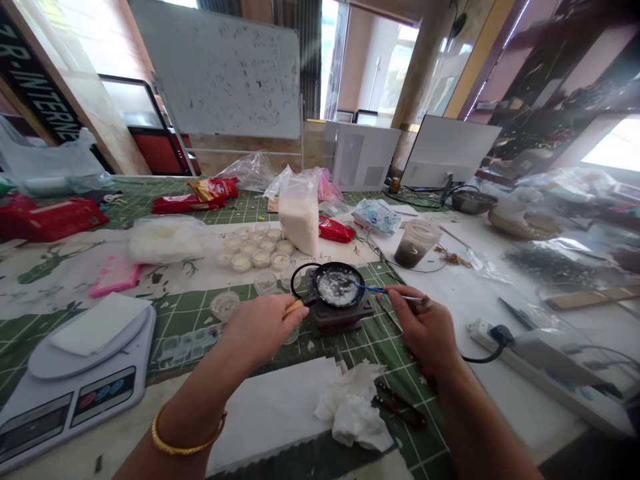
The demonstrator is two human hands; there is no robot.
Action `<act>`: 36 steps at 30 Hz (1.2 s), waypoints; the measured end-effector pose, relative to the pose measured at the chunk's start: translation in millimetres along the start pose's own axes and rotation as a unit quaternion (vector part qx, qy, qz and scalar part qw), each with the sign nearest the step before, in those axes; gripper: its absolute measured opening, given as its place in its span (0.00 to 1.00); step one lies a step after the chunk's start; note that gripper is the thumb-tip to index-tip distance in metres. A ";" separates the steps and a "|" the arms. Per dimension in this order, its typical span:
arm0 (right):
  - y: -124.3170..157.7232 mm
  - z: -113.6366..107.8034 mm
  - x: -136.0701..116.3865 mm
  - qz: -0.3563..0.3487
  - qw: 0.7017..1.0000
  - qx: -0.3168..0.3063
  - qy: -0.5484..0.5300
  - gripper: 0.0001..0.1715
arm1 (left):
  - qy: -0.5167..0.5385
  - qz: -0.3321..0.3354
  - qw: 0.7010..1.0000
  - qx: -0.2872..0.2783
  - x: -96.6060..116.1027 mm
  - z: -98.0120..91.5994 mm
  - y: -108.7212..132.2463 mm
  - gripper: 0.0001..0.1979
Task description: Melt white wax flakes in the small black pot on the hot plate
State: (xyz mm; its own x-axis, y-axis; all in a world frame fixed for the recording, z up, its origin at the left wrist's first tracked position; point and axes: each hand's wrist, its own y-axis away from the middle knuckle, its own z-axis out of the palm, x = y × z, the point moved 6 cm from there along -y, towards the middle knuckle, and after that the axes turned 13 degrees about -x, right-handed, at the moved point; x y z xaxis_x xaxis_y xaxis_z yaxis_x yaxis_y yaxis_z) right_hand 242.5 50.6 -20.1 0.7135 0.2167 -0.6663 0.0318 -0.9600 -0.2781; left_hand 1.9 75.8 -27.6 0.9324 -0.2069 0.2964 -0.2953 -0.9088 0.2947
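My left hand [265, 325] is closed around the wooden-tipped handle of a small black frying pan [361, 273]. White flakes or grains [340, 287] lie in the pan, with the dark bottom showing between them. Under the pan stands a small dark hot plate [336, 321]. In my right hand [425, 323] is a thin blue-handled paintbrush [374, 289]; its far end reaches over the pan's right rim into the white material. Whether that end has bristles is too small to tell.
Several small cups [261, 258] of whitish material stand behind the pan, beside a bag of white granules [300, 213]. At left is a kitchen scale [113, 373]. Crumpled tissue [355, 407] lies in front. A power strip [525, 360] and a plastic cup [416, 243] are at right.
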 end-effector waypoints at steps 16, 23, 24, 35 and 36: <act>14.9 23.3 -32.9 -0.155 0.987 -0.048 0.009 0.14 | -0.010 -0.004 1.000 -0.010 2.8 -0.5 1.0 0.20; 16.7 19.9 -34.7 -0.161 0.986 -0.025 0.041 0.12 | -0.008 -0.008 1.000 -0.012 2.6 -1.1 1.4 0.20; 16.4 16.2 -33.7 -0.151 0.987 -0.006 0.045 0.12 | -0.008 -0.008 1.000 -0.016 2.6 -1.1 1.4 0.20; 3.8 8.7 -4.4 -0.048 0.998 0.030 0.007 0.12 | -0.013 -0.016 0.999 -0.034 3.0 -0.4 1.7 0.20; 1.8 8.9 -2.4 -0.050 0.998 0.037 0.006 0.12 | -0.014 -0.014 0.999 -0.033 3.1 -0.2 1.3 0.20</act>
State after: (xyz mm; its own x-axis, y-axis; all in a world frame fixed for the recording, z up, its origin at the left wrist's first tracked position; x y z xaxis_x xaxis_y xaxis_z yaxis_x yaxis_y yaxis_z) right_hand 234.6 49.9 -25.1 0.7184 0.3073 -0.6241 0.0509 -0.9180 -0.3933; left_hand 4.4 74.0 -26.1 0.9460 -0.1918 0.2614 -0.2803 -0.8891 0.3618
